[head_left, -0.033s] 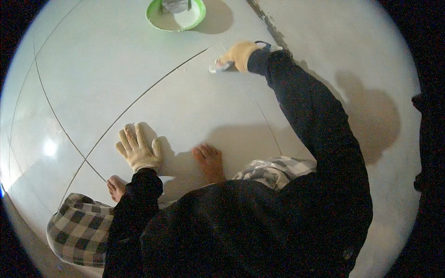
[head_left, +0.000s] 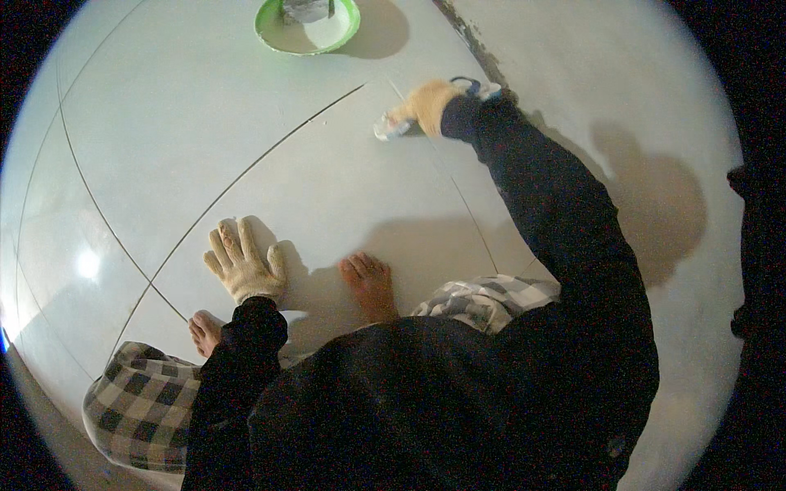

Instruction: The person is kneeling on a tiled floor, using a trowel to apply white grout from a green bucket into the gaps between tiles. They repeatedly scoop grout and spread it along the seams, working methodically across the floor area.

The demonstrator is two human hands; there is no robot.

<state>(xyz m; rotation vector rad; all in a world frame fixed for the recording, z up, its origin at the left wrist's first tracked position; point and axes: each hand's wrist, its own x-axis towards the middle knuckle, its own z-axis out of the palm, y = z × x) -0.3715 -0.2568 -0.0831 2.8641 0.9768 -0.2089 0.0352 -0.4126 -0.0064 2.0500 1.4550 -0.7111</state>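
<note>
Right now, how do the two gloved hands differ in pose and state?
The left hand lies spread flat on the tiled floor; the right hand is closed around a blurred tool. The right hand reaches farther forward than the left hand. Both hands wear yellowish gloves.

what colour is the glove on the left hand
The glove is cream, with a brownish mark on one finger; best seen in the head view.

Bowl (head_left: 261, 29) stands far on the floor (head_left: 311, 184), paste (head_left: 323, 34) in it. Right hand (head_left: 428, 106) is nearer and right of it, tool (head_left: 393, 126) at its left side. Left hand (head_left: 246, 272) rests near left on the floor, between left foot (head_left: 205, 333), nearer, and right foot (head_left: 372, 288).
</note>
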